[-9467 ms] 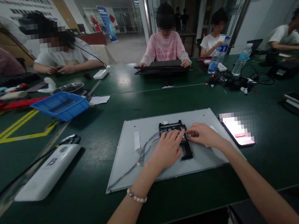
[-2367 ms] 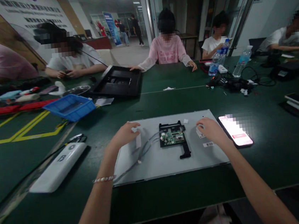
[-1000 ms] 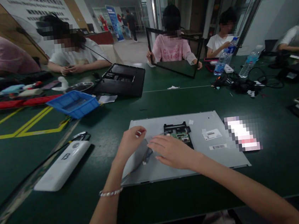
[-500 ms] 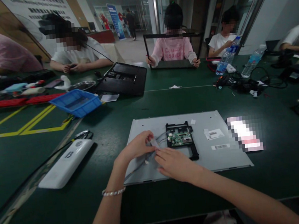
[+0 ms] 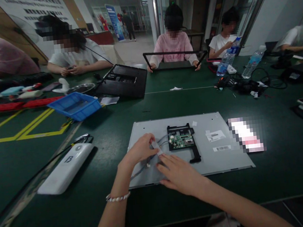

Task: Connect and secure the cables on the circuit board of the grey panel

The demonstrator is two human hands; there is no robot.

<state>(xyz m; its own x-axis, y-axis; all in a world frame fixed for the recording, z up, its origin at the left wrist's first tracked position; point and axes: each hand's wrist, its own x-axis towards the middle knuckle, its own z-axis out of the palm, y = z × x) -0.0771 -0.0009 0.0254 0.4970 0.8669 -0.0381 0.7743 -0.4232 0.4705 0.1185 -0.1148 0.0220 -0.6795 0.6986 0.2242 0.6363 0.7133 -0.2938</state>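
Note:
A grey metal display panel [image 5: 174,172] lies back side up on the green table. A black bracket [image 5: 195,152] with a green circuit board [image 5: 181,140] rests on it, and grey cables [image 5: 163,140] run left from the board. My left hand [image 5: 141,149] pinches a pale, translucent strip of tape [image 5: 157,147] above the cables. My right hand [image 5: 180,171] is low over the panel, fingers stretched out and thumb apart, with its fingertips at the strip's lower end. Whether the strip sticks to the cables cannot be seen.
A white power bank [image 5: 66,169] with a black cable lies left of the panel; a blurred-out phone [image 5: 245,134] lies right. Farther back are a blue bin [image 5: 76,105], a black laptop-like casing [image 5: 123,82] and water bottles [image 5: 254,61]. Across the table a person holds a black frame [image 5: 172,52].
My right fingers have slid slightly and straightened at the strip's lower end. My left hand keeps its pinch. The person opposite has lowered and tilted the black frame.

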